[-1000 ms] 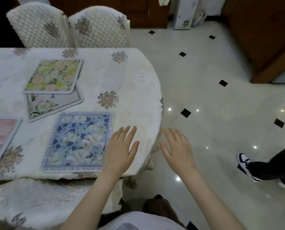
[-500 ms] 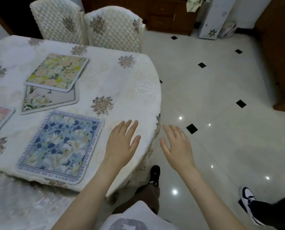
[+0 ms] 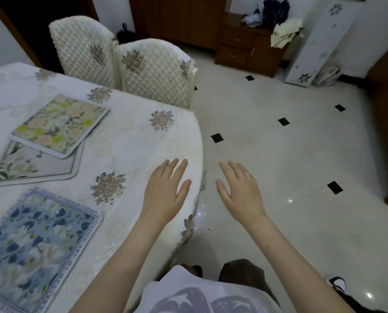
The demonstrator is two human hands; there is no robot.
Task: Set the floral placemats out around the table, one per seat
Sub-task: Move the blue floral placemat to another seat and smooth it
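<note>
View has swung up and rightward since a second ago; the two quilted chairs (image 3: 120,57) now sit higher and fuller in frame, the person apparently stepping along the table (image 3: 143,141) edge. Both hands unchanged: empty, flat, fingers spread.

Left hand (image 3: 166,190) hovers over the table's near-right edge, grip wide, holding nothing. Right hand (image 3: 240,190) out over the tiled floor (image 3: 290,154), likewise wide and empty.

Blue floral placemat (image 3: 37,247) lies flat at the near seat, well left of the left hand. Yellow-pink placemat (image 3: 59,125) overlaps a pale lily placemat (image 3: 30,166) further in.

Judgement: blue one placed; stacked pair probably next, toward the chairs.
</note>
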